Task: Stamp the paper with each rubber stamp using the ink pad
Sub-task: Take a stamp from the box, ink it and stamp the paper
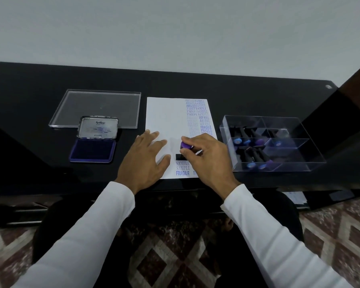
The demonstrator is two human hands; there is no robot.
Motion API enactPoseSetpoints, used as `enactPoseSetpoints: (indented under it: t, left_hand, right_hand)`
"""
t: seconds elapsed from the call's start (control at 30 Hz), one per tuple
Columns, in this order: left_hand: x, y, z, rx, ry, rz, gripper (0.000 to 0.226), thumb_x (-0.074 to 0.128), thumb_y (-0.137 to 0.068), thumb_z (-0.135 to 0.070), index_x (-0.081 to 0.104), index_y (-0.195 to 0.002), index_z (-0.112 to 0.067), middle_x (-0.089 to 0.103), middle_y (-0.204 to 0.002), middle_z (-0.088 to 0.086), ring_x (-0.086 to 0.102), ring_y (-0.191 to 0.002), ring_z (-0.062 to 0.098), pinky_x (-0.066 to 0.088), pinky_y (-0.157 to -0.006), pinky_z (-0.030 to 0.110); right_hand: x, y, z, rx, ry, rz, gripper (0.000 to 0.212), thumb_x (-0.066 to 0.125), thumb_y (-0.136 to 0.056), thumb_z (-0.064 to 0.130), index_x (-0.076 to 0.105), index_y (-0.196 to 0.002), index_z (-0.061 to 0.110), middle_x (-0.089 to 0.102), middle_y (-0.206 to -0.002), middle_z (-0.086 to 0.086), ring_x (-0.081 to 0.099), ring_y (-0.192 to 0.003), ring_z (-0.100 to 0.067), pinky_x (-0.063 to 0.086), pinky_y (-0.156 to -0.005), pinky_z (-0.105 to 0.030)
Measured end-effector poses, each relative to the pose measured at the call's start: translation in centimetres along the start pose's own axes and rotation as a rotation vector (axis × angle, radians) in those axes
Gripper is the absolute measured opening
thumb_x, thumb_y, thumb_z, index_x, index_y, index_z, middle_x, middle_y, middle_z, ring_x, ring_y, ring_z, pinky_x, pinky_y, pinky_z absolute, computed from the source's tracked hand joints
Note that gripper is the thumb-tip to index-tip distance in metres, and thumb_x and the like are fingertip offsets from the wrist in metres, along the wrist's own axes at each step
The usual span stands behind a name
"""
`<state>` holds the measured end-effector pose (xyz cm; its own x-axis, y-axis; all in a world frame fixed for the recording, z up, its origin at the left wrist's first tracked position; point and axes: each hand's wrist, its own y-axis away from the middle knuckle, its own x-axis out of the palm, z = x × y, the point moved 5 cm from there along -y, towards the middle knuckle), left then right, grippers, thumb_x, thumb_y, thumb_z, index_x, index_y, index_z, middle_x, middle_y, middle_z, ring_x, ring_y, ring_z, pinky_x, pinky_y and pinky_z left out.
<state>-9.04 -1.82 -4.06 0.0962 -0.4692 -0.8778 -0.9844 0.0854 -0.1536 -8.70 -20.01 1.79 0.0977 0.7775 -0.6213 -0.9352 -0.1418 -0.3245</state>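
Stamp (184,149): centre of frame, standing on the paper (164,115), purple knob up, black base down. My right hand (208,161) pinches the knob with curled fingers. Likely light, rigid, smooth; best taken at the knob.
My left hand (146,159): flat, fingers spread, pressing the thin sheet, which probably slides easily.
Ink pad (93,151): left of centre, lid open.
Hidden: the stamp's rubber face and its wording; prints under my right hand. Stamps in the clear box (274,142), at right, blur together.

Right hand (206,154) hides most of the stamp (184,145); upper prints on the paper (164,115) blur together.
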Motion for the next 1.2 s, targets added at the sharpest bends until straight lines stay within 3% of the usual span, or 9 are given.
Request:
enactPoseSetpoints:
  t: [0.63,0.83,1.2]
  left_hand:
    - [-0.56,0.12,-0.53,-0.018,-0.022,0.028,0.052,0.049,-0.102,-0.049,0.047,-0.149,-0.027,0.027,-0.165,-0.004,0.010,-0.155,0.017,0.000,-0.116,0.027]
    - [-0.44,0.05,-0.36,-0.017,-0.032,0.040,0.053,0.048,-0.101,-0.051,0.047,-0.149,-0.028,0.027,-0.165,-0.004,0.011,-0.155,0.017,0.001,-0.118,0.029]
    - [-0.23,-0.11,-0.18,-0.030,-0.040,0.056,0.054,0.046,-0.101,-0.053,0.045,-0.150,-0.030,0.025,-0.166,-0.006,0.010,-0.155,0.016,0.002,-0.117,0.029]
  right_hand:
    - [0.52,-0.07,-0.31,-0.026,0.037,-0.005,0.028,0.080,-0.082,0.014,0.076,-0.110,0.016,0.069,-0.096,0.005,0.060,-0.073,0.006,0.047,-0.074,-0.005]
    - [0.31,-0.08,-0.32,-0.033,0.044,0.018,0.027,0.080,-0.082,0.016,0.076,-0.109,0.016,0.063,-0.093,0.014,0.059,-0.079,0.012,0.043,-0.074,-0.001]
    - [0.30,-0.16,-0.66,-0.064,0.004,0.033,0.024,0.081,-0.080,0.014,0.076,-0.103,0.016,0.067,-0.092,0.009,0.063,-0.076,-0.005,0.045,-0.071,-0.007]
